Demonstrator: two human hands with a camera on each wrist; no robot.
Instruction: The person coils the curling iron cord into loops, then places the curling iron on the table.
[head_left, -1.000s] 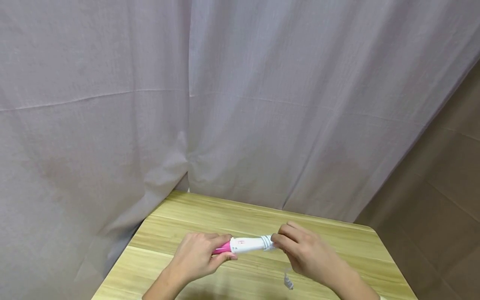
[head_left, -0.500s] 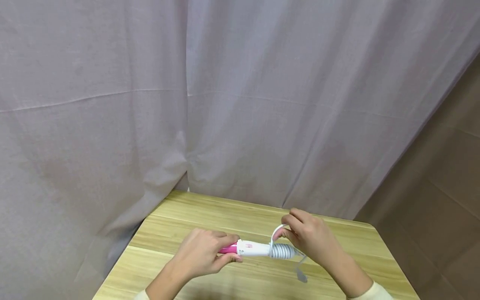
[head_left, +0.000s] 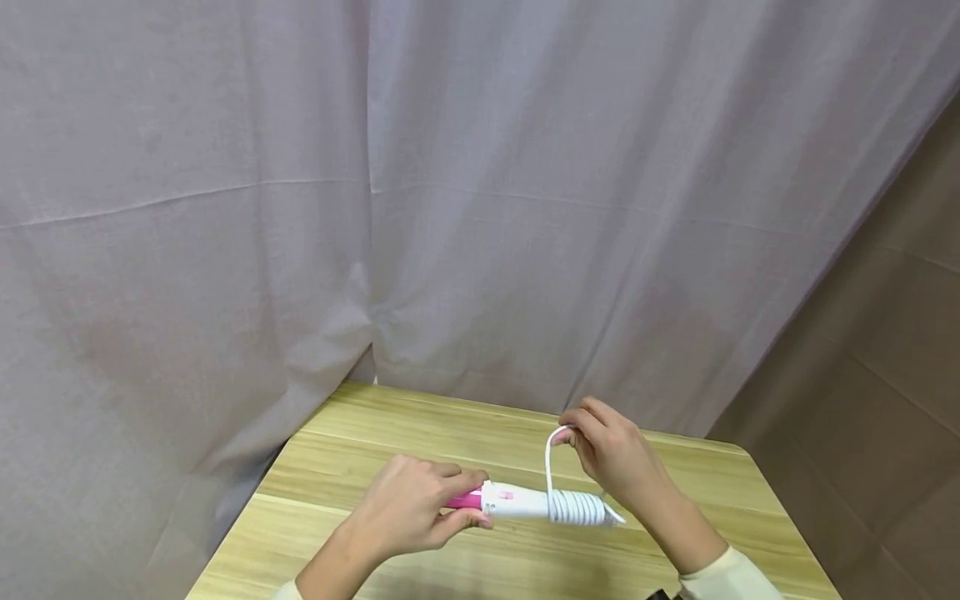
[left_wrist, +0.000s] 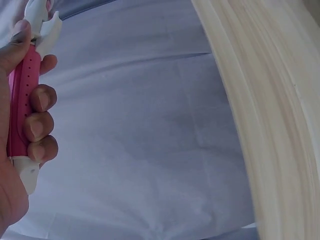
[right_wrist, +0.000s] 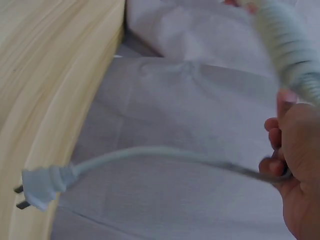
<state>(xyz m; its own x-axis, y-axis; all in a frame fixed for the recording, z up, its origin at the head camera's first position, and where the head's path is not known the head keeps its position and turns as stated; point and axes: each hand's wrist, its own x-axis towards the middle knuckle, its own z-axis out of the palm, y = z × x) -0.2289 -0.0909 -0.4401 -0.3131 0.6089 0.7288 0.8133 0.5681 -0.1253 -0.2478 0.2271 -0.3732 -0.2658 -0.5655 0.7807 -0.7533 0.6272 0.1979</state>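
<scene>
A pink-and-white hair curling iron (head_left: 517,502) lies sideways between my hands, above the table. My left hand (head_left: 416,508) grips its pink barrel (left_wrist: 25,100), fingers wrapped round it and thumb near the white lever (left_wrist: 49,32). The white power cord (head_left: 577,507) is wound in several tight coils round the iron's white handle. From the coil nearest the middle, a length of cord rises to my right hand (head_left: 618,454), which pinches it. Past that hand, in the right wrist view, the cord's free end runs out to a white two-pin plug (right_wrist: 42,187).
A wooden table (head_left: 420,417) with rounded far corners lies under both hands. Grey curtain cloth (head_left: 525,250) hangs behind and at its left, and a brownish cloth wall (head_left: 862,417) borders the right side.
My right hand has moved up and away from the handle, drawing the cord into a raised length and uncovering the coils. My left hand has shifted slightly right with the curling iron.
</scene>
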